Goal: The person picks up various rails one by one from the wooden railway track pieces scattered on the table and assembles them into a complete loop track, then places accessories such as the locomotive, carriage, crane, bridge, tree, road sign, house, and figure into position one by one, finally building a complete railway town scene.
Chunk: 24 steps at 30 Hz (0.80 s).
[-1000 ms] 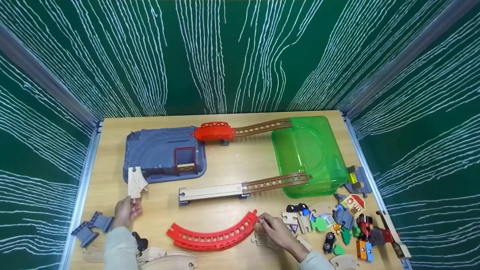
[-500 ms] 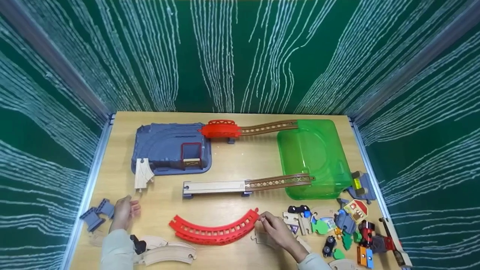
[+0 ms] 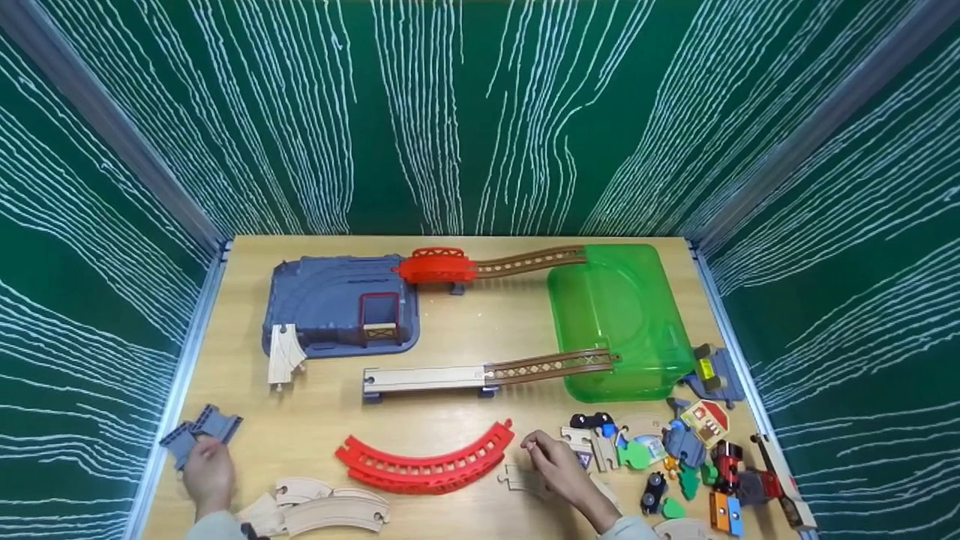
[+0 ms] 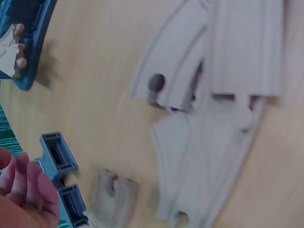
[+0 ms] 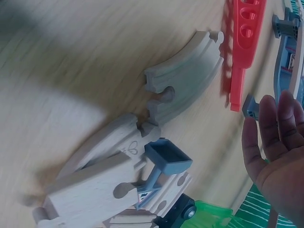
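Note:
My left hand (image 3: 209, 472) is over two grey plastic track supports (image 3: 219, 424) at the left of the table. Its fingers are bent loosely beside the supports in the left wrist view. My right hand (image 3: 559, 466) hovers near the end of a red curved track (image 3: 427, 471), fingers loosely bent with nothing between them. Under it lies a short wooden track (image 3: 519, 478). A wooden switch track (image 3: 283, 358) rests with its far end at the corner of the grey plastic base (image 3: 322, 300). More wooden tracks (image 4: 204, 156) overlap near the left hand.
A wooden straight track (image 3: 424, 377) on supports joins a brown track (image 3: 551, 366) to the green translucent box (image 3: 622, 322). At the back, a red bridge (image 3: 437, 266) and another brown track (image 3: 529, 260) link base and box. Trains, trees and blocks (image 3: 726, 514) crowd the right.
My left hand has let go of the wooden switch track at the grey base and moved down and left to the grey supports. The right hand has hardly moved.

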Each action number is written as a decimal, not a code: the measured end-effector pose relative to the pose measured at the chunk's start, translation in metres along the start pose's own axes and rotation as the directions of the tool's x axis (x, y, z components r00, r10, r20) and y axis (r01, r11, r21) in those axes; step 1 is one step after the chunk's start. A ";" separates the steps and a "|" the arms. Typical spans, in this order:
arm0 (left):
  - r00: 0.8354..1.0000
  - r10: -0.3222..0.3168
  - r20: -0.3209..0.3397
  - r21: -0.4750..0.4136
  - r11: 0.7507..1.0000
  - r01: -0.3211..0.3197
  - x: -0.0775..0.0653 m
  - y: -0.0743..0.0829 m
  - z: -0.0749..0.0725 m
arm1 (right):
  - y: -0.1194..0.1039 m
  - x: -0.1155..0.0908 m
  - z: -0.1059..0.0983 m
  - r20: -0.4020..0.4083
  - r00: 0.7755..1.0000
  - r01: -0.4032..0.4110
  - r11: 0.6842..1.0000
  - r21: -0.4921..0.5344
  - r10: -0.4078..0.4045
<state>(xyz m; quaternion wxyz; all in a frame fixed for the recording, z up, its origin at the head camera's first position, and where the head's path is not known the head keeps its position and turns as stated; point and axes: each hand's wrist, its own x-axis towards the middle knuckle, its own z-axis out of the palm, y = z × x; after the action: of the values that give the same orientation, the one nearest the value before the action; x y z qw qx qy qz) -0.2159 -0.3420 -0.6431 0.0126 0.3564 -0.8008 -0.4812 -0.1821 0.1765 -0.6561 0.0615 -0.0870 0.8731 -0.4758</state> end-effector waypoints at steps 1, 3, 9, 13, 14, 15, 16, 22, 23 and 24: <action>1.000 -0.001 -0.016 0.026 1.000 0.002 -0.003 -0.004 -0.001 | 0.000 -0.001 0.000 -0.003 1.000 -0.005 1.000 -0.001 0.005; 0.999 0.007 -0.043 0.070 0.998 -0.004 -0.008 -0.010 -0.002 | 0.001 -0.003 -0.001 -0.002 1.000 -0.018 1.000 0.001 0.018; 0.994 0.111 -0.014 0.150 0.983 -0.107 -0.029 -0.027 0.002 | 0.000 -0.009 -0.001 0.019 0.998 -0.057 0.998 0.041 0.056; 0.988 0.138 0.067 0.220 0.964 -0.149 -0.048 -0.036 0.007 | 0.002 -0.015 0.000 0.025 0.997 -0.068 0.997 0.048 0.067; 0.985 0.151 0.090 0.242 0.956 -0.168 -0.053 -0.038 0.009 | 0.003 -0.017 0.000 0.027 0.997 -0.079 0.995 0.053 0.077; 0.980 0.164 0.111 0.270 0.944 -0.189 -0.057 -0.039 0.011 | 0.003 -0.018 0.000 0.029 0.996 -0.086 0.995 0.060 0.084; 0.975 0.178 0.132 0.291 0.933 -0.210 -0.062 -0.041 0.014 | 0.003 -0.019 0.000 0.033 0.995 -0.095 0.993 0.068 0.093; 0.921 0.317 0.228 0.345 0.858 -0.381 -0.082 -0.047 0.030 | 0.005 -0.025 -0.003 0.007 0.998 -0.068 0.994 0.081 0.068; 0.907 0.356 0.225 0.339 0.844 -0.415 -0.085 -0.049 0.034 | 0.005 -0.026 -0.003 -0.004 0.999 -0.051 0.996 0.069 0.052; 0.891 0.393 0.227 0.336 0.827 -0.451 -0.088 -0.053 0.037 | 0.000 -0.028 -0.005 -0.010 0.999 -0.041 0.997 0.063 0.042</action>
<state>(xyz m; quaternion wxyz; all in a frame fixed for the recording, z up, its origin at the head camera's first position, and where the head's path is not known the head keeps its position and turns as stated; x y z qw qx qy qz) -0.1343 -0.2775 -0.6754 -0.0099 0.1289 -0.9361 -0.3271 -0.1556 0.1867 -0.6521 0.0691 -0.0643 0.8598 -0.5018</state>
